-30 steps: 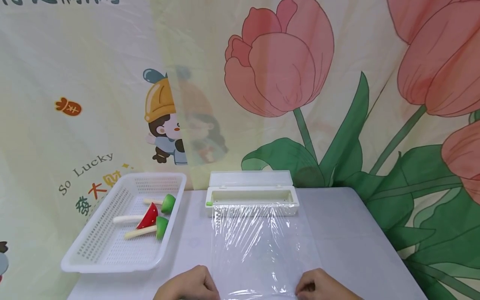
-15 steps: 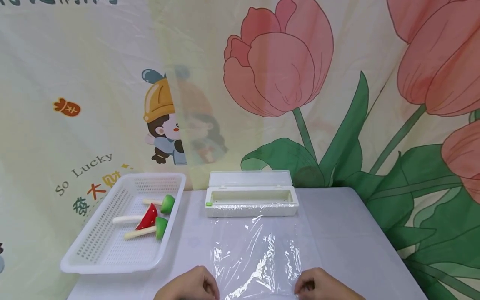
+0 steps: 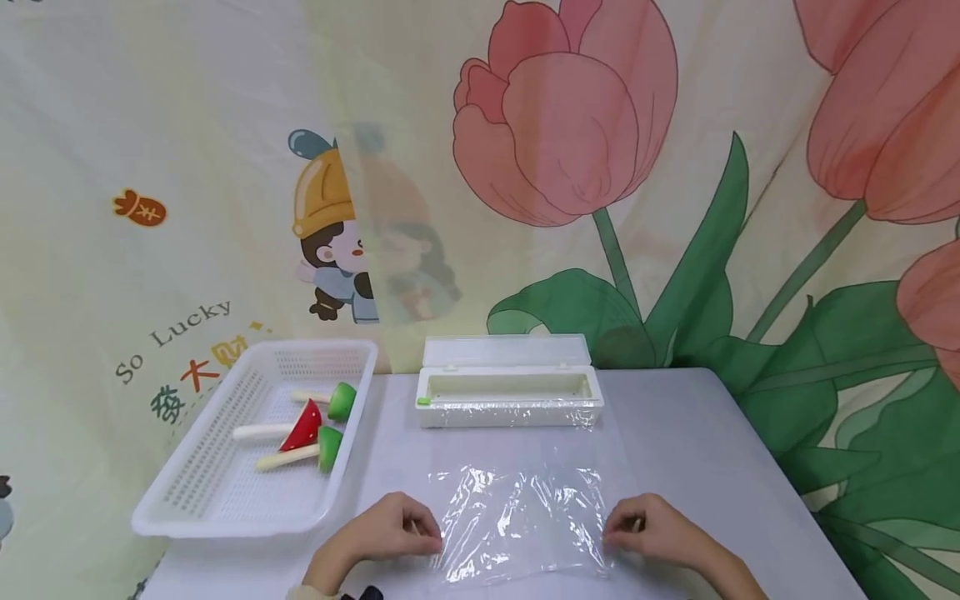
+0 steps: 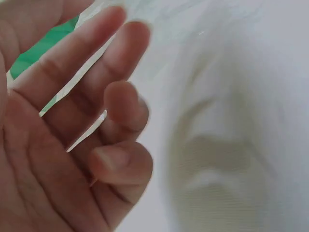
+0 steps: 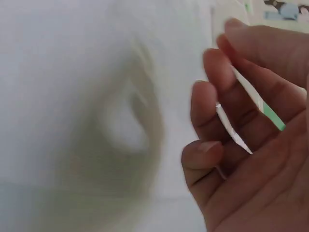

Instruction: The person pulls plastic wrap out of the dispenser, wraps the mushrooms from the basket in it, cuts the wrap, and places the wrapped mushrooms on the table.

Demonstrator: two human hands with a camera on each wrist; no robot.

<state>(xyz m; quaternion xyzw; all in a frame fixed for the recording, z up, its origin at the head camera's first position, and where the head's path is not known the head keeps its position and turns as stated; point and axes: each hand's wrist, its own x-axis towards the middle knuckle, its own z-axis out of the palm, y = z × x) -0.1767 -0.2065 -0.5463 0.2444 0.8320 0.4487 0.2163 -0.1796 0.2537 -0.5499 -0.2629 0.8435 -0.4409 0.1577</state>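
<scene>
A clear sheet of cling film [image 3: 517,521] stretches between my two hands, low over the front of the white table [image 3: 690,442]. My left hand [image 3: 393,529] pinches its left side between thumb and fingertips, and my right hand [image 3: 660,533] pinches the right side. Glossy creases run across the film, and its far edge lies apart from the dispenser. Behind it stands a white cling film dispenser [image 3: 510,414], its clear lid [image 3: 506,351] raised and a small green slider [image 3: 423,402] at the left. Both wrist views show the fingers curled, with pale cloth below.
To the left, a white perforated basket [image 3: 225,528] holds mushroom-shaped pieces: one with a red spotted cap [image 3: 302,427] and two with green caps [image 3: 329,450]. A printed tulip curtain [image 3: 570,125] hangs behind the table.
Earlier the film ran back to the dispenser; now its far edge is separate and nearer to me. Both hands have moved up in the head view, which has shifted slightly.
</scene>
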